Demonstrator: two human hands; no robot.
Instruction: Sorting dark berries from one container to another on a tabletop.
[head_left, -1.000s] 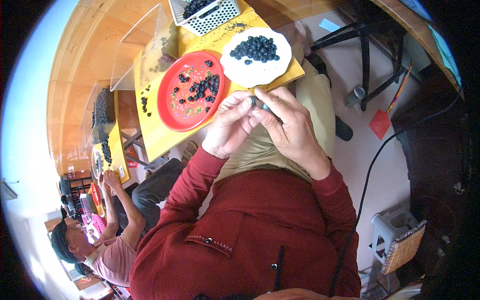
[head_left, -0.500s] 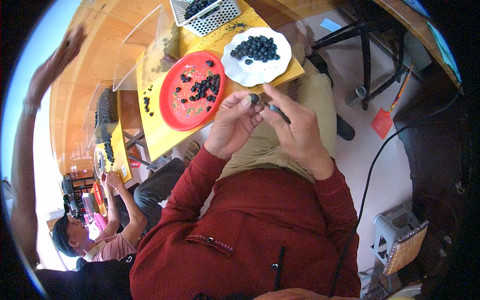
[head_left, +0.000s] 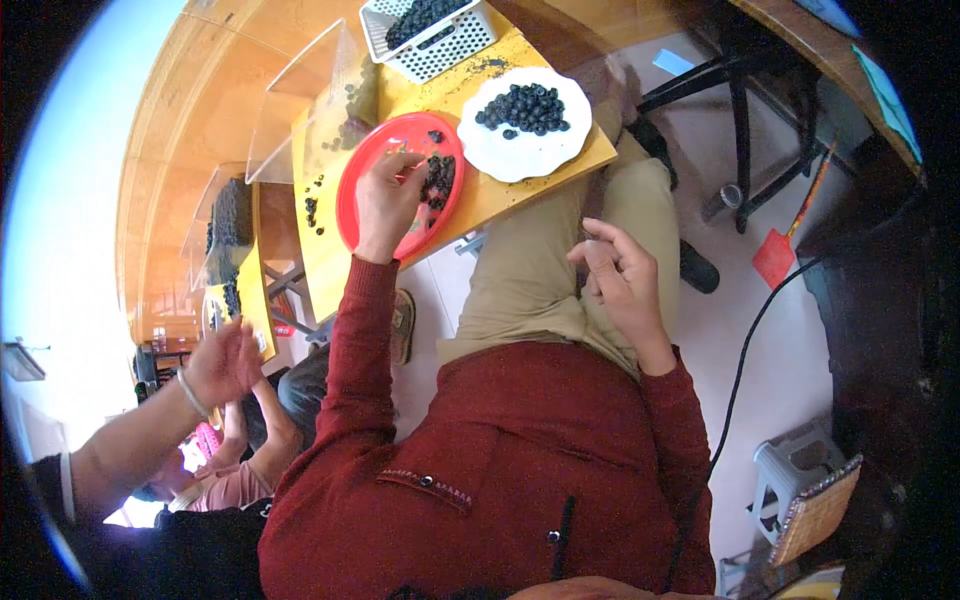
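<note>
The left hand [head_left: 385, 200] pinches among dark berries [head_left: 438, 178] at its three o'clock on the red plate [head_left: 352, 205] (nearer than the empty, half-open right hand [head_left: 620, 275]).

- Our left hand [head_left: 385, 200] rests on the plate [head_left: 352, 205] of berries [head_left: 437, 178].
- A second plate [head_left: 500, 155] lies right of it, a basket [head_left: 440, 50] behind both.
- Our right hand [head_left: 620, 280] hangs over our lap.

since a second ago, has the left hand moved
Yes. The left hand has gone from beside the right hand over the lap out onto the red plate.
</note>
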